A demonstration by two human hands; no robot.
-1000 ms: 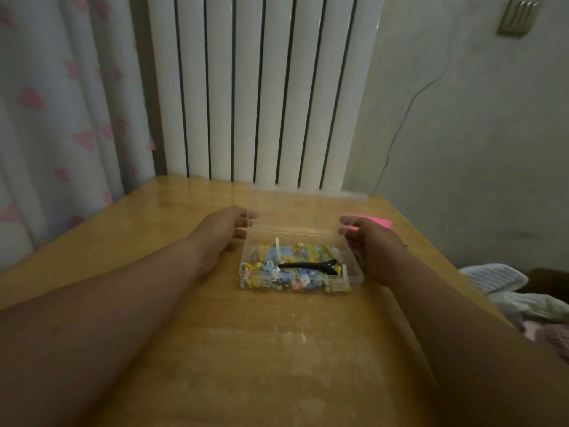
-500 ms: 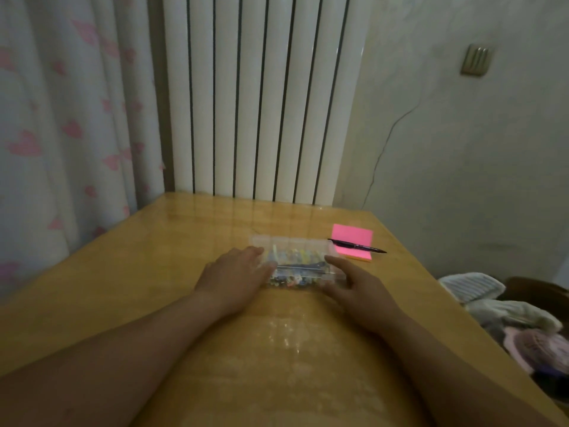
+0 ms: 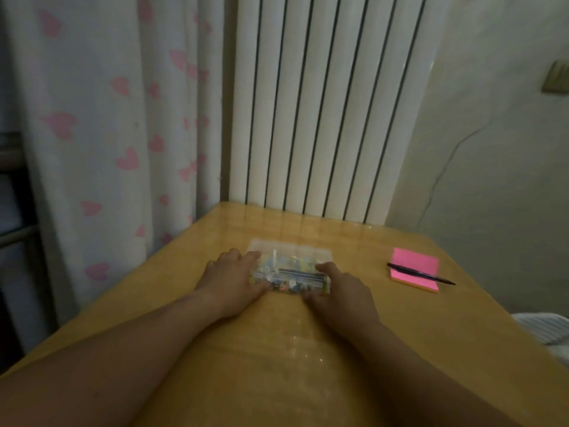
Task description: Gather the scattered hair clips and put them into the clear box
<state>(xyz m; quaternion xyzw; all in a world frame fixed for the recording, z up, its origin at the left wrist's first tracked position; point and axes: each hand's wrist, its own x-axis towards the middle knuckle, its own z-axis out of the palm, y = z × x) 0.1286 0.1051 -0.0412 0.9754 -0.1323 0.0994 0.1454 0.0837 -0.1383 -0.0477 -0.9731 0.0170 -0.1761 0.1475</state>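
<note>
Two hands counted over the wooden bench point(image 3: 277, 365), both at the clear box point(image 3: 291, 246). Found the box lying flat near the bench's middle, its lid seemingly down, though too blurred to say for sure. Saw the hair clips point(image 3: 271, 268) inside as a many-coloured jumble, with one long dark clip point(image 3: 300, 274) lying across the heap. Found the left hand point(image 3: 231, 282) laid over the box's left end, fingers on top, thumb along the near wall; grip wide, fingers fairly flat. Found the right hand point(image 3: 338, 291) at the right end, forefinger stretched onto the top, thumb by the near edge; grip likewise wide. Noted a pink pad of sticky notes point(image 3: 415, 263) well apart on the right, with a dark pen point(image 3: 418, 273) lying across it. Beyond the bench, made out a white ribbed radiator point(image 3: 323, 103) and a heart-printed curtain point(image 3: 107, 134).
</note>
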